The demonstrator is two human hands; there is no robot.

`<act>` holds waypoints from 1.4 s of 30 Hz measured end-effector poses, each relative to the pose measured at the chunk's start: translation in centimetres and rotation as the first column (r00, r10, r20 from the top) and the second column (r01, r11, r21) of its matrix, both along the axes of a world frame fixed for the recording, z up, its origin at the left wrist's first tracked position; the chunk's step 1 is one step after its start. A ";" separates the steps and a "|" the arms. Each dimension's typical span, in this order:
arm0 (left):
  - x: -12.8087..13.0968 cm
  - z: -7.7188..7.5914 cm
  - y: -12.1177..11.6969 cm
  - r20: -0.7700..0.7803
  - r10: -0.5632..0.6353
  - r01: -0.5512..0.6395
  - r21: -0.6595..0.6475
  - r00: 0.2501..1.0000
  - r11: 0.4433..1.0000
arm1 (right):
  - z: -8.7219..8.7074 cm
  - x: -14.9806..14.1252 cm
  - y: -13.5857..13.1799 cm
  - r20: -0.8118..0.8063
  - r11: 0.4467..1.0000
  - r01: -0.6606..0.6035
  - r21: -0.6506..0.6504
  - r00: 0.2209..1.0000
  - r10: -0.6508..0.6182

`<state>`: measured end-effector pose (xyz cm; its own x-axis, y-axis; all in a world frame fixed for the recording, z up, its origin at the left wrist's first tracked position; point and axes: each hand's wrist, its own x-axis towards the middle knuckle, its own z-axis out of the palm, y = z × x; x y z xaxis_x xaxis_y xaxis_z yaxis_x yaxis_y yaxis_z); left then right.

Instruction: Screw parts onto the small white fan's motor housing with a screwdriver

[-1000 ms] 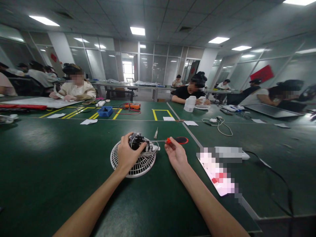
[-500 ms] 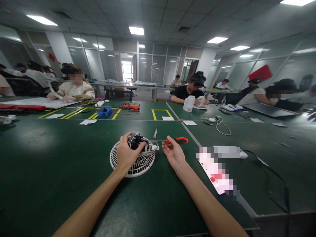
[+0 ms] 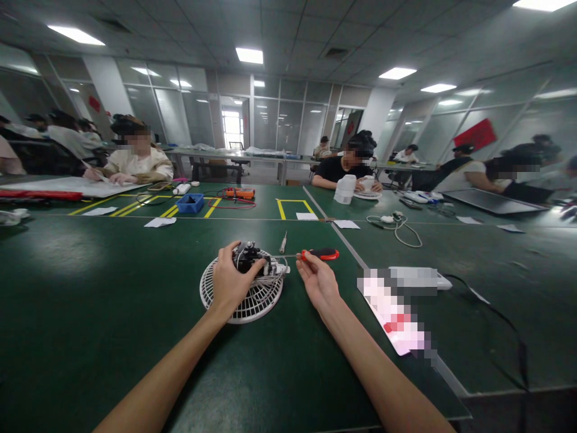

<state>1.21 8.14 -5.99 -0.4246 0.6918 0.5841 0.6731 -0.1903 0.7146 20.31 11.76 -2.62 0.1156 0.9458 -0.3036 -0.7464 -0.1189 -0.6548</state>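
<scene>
My left hand [image 3: 232, 278] is wrapped round a black fan motor assembly [image 3: 247, 257] with white wires, thumb pressed on its near side. Beneath the motor, a round white fan grille [image 3: 255, 308] lies on the green table. In my right hand [image 3: 319, 276] is a screwdriver [image 3: 325, 254] with a red and black handle, pinched near the front of the handle. Its shaft lies level and points left into the motor's right side; the tip is hidden among the parts. A second, small screwdriver [image 3: 283, 243] with a pale handle rests just beyond the motor.
A blue parts box [image 3: 190, 204] and an orange multimeter [image 3: 240, 193] with a red lead stand farther back. To the right are a blurred-out lit panel [image 3: 399, 319], a white device [image 3: 415, 278] and a coiled cable [image 3: 406, 231]. Co-workers sit across the table.
The screwdriver handle has turned in my right hand, showing more black on top, and my fingers have shifted on it. My left hand keeps its hold on the motor.
</scene>
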 end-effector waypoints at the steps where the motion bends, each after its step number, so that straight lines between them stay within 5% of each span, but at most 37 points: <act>1: 0.0 0.0 0.0 -0.001 -0.002 0.002 -0.003 1.000 1.000 | 0.0 0.0 -0.1 -0.008 1.000 0.001 0.000 1.000 -0.001; 19: 0.1 0.2 -0.1 -0.007 0.000 0.000 -0.025 1.000 1.000 | 0.0 -0.4 -0.2 0.038 0.997 0.078 0.018 0.996 -0.078; 42: 0.1 0.3 0.0 0.024 -0.005 0.005 -0.011 1.000 1.000 | 0.0 -0.4 -0.1 -0.072 1.000 -0.016 -0.011 0.997 0.015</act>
<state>1.30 8.11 -5.73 -0.4348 0.7000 0.5665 0.6551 -0.1858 0.7324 19.93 11.65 -2.62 0.0787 0.9437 -0.3215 -0.7898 -0.1377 -0.5976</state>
